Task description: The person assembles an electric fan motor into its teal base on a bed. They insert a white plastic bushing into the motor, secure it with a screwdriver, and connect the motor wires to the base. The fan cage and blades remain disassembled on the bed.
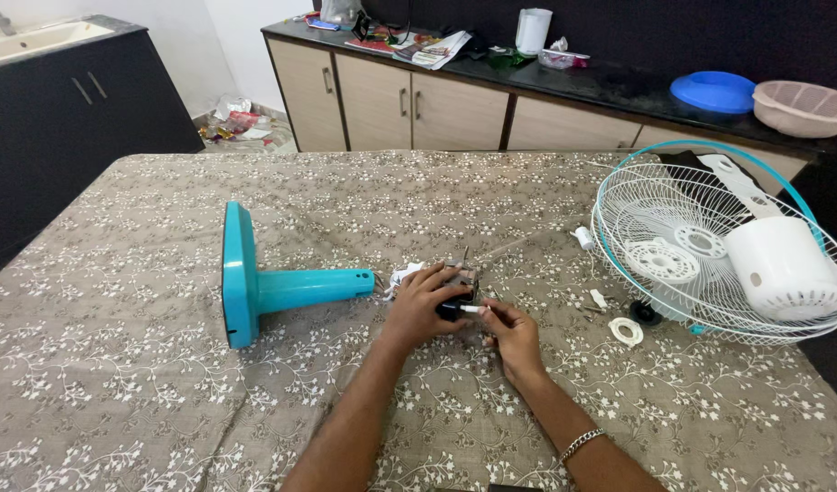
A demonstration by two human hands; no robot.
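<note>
While steadying one small fan motor (pixel 457 278) mid-table, left hand (pixel 420 305) curled round it, right hand (pixel 510 333) pinching one thin white tool (pixel 473 310). Left: one teal fan base (pixel 255 284). Right: one white grille (pixel 683 246) (holding one white housing (pixel 783 269)). Far counter: one blue plate (pixel 713 91), one pink basket (pixel 804 107), contents unclear.

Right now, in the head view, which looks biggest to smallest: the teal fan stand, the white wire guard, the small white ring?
1. White wire guard
2. Teal fan stand
3. Small white ring

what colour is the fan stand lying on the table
Teal blue, base and pole alike; the fan stand shows clearly in the head view.
</note>
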